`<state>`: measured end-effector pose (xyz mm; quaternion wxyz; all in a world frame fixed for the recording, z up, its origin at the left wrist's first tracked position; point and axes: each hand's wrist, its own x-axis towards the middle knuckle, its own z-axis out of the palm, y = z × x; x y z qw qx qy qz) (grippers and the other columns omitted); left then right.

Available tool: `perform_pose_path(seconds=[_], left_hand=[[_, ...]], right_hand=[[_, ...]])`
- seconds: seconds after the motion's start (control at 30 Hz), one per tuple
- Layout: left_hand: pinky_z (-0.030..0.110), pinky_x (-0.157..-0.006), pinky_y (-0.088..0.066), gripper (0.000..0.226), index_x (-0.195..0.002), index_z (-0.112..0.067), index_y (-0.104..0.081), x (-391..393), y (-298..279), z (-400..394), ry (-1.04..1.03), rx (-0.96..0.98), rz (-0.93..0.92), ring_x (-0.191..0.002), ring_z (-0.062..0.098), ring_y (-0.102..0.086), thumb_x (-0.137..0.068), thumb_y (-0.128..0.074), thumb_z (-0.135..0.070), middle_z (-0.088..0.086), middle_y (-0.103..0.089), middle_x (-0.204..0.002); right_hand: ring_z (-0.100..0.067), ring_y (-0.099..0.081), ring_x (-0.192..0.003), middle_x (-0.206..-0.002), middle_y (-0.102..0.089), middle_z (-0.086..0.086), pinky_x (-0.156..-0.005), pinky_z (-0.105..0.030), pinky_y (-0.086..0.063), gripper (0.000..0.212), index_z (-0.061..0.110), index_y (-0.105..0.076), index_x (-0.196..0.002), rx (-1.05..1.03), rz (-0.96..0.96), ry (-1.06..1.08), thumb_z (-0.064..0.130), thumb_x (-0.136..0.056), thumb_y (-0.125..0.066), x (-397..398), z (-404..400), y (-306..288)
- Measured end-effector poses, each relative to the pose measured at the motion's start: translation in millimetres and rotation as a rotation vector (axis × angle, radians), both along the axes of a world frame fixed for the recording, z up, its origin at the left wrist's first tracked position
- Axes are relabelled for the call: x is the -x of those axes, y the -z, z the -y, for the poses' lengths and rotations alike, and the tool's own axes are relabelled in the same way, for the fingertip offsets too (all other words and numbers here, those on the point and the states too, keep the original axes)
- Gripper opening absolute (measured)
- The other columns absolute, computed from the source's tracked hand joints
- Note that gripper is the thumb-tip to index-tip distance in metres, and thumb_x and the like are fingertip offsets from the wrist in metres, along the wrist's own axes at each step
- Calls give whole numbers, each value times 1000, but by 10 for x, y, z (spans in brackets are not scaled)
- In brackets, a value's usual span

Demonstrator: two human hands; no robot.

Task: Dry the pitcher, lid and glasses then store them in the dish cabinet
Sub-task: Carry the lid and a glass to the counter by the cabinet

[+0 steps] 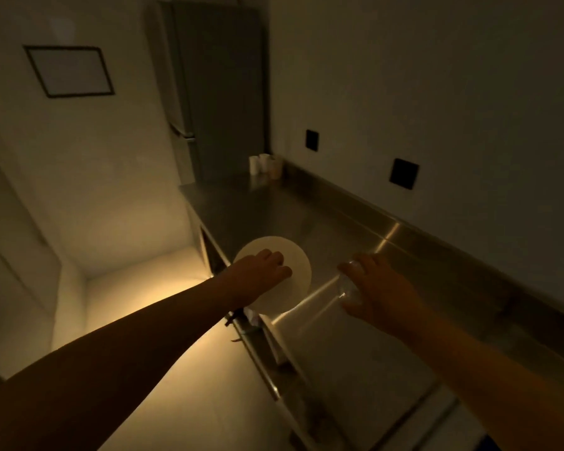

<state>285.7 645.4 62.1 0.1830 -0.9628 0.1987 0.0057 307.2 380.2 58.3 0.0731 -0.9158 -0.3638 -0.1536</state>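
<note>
A big white paper towel roll (298, 262) stands at the near edge of the steel counter (355, 236). My left hand (258, 271) rests on top of the roll with its fingers curled over it. To the right, my right hand (375, 288) grips a clear glass (344, 289), held just above the counter; the glass is hard to make out in the dim light. No pitcher or lid is visible.
Several small pale containers (265, 166) stand at the counter's far end beside a tall grey fridge (219, 92). Two dark wall sockets (403, 173) sit above the backsplash. A lit floor lies to the left, below the counter edge.
</note>
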Motion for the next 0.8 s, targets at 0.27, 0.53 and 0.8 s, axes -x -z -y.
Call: perform_pose_path(seconds=[0.27,0.53,0.8], left_hand=[[42,-103,-38,80,-145,-21,-23,-140,70,-1474,-131,6,6,-132,27,-31,-81,-71,-29,9,-27,-147],[44,-97,-42,82,-144,-20,-25,-960,319,-2496,-181,81,31,-129,28,-34,-79,-73,-26,10,-31,-144],[40,-95,-45,80,-143,-19,-28,-2238,367,-3629,-227,140,27,-125,27,-37,-78,-74,-25,9,-35,-141]], right_hand=[[-26,-47,-114,-127,-49,-9,-75,-34,-48,68,21,-48,-131,31,-33,-82,46,-73,-73,-470,-1529,53],[-19,-46,-116,-130,-46,-3,-82,-24,-40,65,28,-45,-131,77,-113,-120,50,-75,-70,-1537,-2771,328],[-20,-40,-120,-134,-45,-2,-92,-28,-39,67,25,-44,-133,68,-138,-166,50,-76,-69,-3002,-4182,387]])
